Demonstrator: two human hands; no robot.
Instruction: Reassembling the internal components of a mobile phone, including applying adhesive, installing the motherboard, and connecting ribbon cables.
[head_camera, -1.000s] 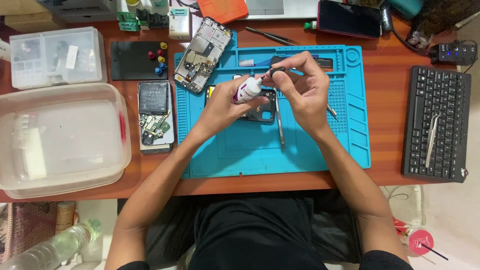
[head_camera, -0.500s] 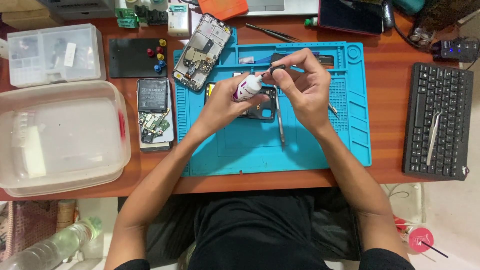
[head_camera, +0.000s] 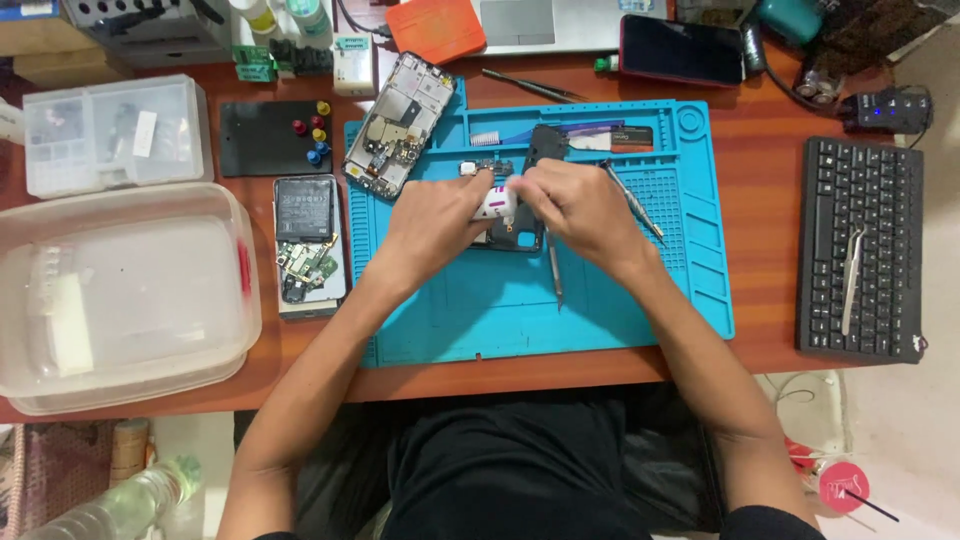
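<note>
While the left hand grips the small white squeeze bottle, both hands have dropped from mid-air onto the dark phone frame on the blue silicone mat; the right hand, fingers curled, now pinches the bottle's tip, suggesting application is beginning.

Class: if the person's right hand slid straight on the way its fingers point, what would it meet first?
Likely the small white bottle in the left hand; the right hand points left, nearly touching it.

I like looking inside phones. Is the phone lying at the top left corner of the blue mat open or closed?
Open. The opened phone lies with its back off, so its circuit boards and metal parts show, propped across the blue silicone mat's edge.
</note>
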